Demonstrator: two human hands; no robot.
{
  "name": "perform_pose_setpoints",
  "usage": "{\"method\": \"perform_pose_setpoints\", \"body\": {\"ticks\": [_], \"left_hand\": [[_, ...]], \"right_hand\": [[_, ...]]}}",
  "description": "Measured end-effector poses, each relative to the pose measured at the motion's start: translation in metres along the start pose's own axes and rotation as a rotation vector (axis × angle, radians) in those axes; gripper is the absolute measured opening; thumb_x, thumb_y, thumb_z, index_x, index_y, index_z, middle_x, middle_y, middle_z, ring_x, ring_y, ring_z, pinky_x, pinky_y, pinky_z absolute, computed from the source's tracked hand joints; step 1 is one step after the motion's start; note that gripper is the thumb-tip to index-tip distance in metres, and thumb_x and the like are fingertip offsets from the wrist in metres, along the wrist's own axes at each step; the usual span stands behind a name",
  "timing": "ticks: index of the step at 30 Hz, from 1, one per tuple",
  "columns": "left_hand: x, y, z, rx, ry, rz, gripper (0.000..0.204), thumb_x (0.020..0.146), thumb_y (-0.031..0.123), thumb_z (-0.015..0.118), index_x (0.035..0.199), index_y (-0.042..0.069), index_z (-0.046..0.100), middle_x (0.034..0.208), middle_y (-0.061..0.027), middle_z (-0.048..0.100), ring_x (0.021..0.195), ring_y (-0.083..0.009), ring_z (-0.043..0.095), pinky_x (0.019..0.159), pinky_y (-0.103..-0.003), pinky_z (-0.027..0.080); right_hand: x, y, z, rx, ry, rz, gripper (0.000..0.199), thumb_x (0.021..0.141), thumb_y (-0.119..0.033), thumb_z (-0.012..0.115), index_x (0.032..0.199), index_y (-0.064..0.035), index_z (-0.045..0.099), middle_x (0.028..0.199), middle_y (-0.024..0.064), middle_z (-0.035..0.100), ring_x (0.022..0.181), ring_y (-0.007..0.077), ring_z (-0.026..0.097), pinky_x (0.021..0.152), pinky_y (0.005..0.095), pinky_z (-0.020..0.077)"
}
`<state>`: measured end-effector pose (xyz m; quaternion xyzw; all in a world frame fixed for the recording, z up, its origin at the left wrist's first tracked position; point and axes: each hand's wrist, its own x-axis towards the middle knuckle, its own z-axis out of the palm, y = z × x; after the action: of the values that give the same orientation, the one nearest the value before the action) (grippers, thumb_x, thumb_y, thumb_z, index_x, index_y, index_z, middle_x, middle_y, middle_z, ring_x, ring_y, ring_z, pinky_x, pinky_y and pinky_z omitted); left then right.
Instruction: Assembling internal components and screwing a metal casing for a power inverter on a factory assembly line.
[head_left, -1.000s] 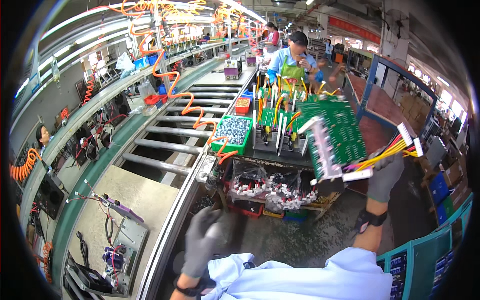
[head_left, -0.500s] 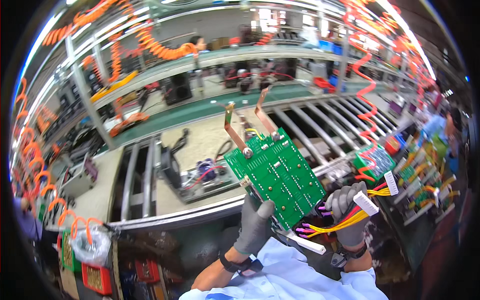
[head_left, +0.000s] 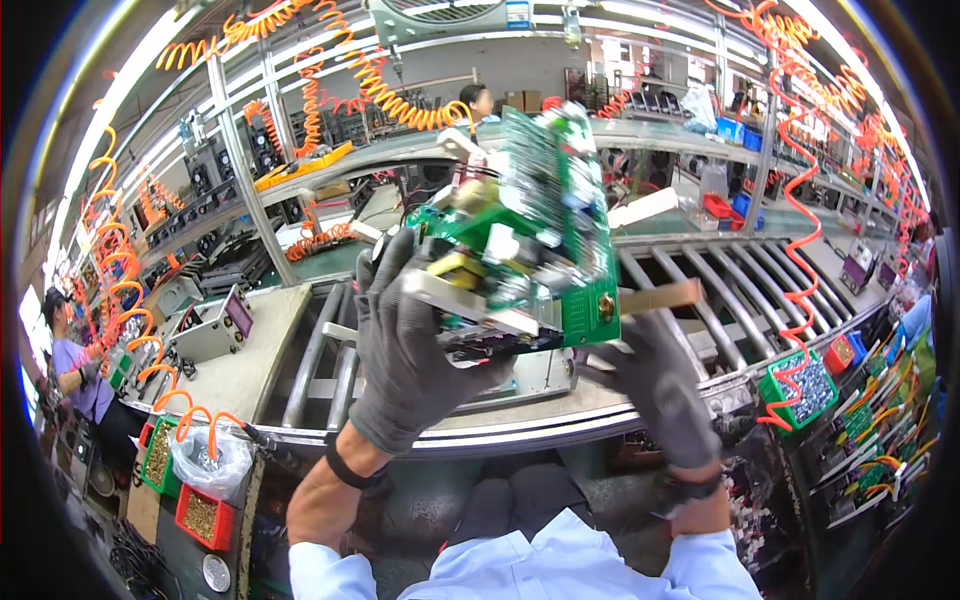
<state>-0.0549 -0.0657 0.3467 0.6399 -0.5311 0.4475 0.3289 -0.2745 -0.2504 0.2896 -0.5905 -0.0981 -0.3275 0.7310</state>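
Note:
Both my hands wear dark grey gloves and hold a green circuit board [head_left: 545, 220] up in front of me, above the roller conveyor [head_left: 720, 300]. The board is tilted, its component side with white and yellow parts facing me. My left hand [head_left: 405, 350] grips its left lower edge from below. My right hand [head_left: 650, 385] supports the board's lower right corner, near a brass-coloured strip sticking out to the right.
A workbench [head_left: 235, 365] with a small grey device lies left of the rollers. Orange coiled hoses [head_left: 130, 330] hang around. Green and red bins of small parts [head_left: 810, 385] stand at the right and lower left. A person in purple [head_left: 75, 370] sits at far left; another person works behind the board.
The view has swung left along the line. The board has been turned over from its solder side to its component side and raised closer to the camera; both hands now hold it.

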Motion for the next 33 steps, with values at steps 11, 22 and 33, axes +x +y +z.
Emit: {"method": "perform_pose_setpoints", "body": {"ticks": [11,22,33], "left_hand": [[-0.003,-0.005,-0.024,0.084,-0.114,0.311,0.131,0.056,0.063,0.094,0.157,0.004,0.035,0.152,-0.0222,0.049,0.144,-0.0437,0.046,0.126,-0.060,0.020],[-0.156,-0.035,0.064,-1.101,0.287,-0.910,0.071,0.104,0.064,0.043,0.141,0.004,0.050,0.125,-0.0115,0.061,0.107,-0.0247,0.061,0.108,-0.045,0.045],[-0.118,0.056,0.011,-1.684,-0.016,-1.367,0.078,0.093,0.071,0.058,0.135,0.005,0.053,0.116,-0.0105,0.068,0.110,-0.0225,0.062,0.118,-0.055,0.028]], "right_hand": [[0.015,0.057,0.035,0.504,0.271,0.118,0.023,0.096,-0.010,0.057,0.107,0.0049,0.070,0.114,0.0161,0.073,0.106,0.0281,0.072,0.097,0.0442,0.0575],[0.021,0.036,0.036,0.745,0.213,0.227,0.027,0.097,-0.013,0.057,0.111,0.0060,0.069,0.118,0.0190,0.073,0.109,0.0293,0.072,0.095,0.0444,0.0623],[0.012,0.078,0.011,0.599,0.216,0.196,0.024,0.098,-0.004,0.052,0.108,0.0100,0.069,0.116,0.0196,0.073,0.113,0.0282,0.071,0.103,0.0439,0.0558]]}}
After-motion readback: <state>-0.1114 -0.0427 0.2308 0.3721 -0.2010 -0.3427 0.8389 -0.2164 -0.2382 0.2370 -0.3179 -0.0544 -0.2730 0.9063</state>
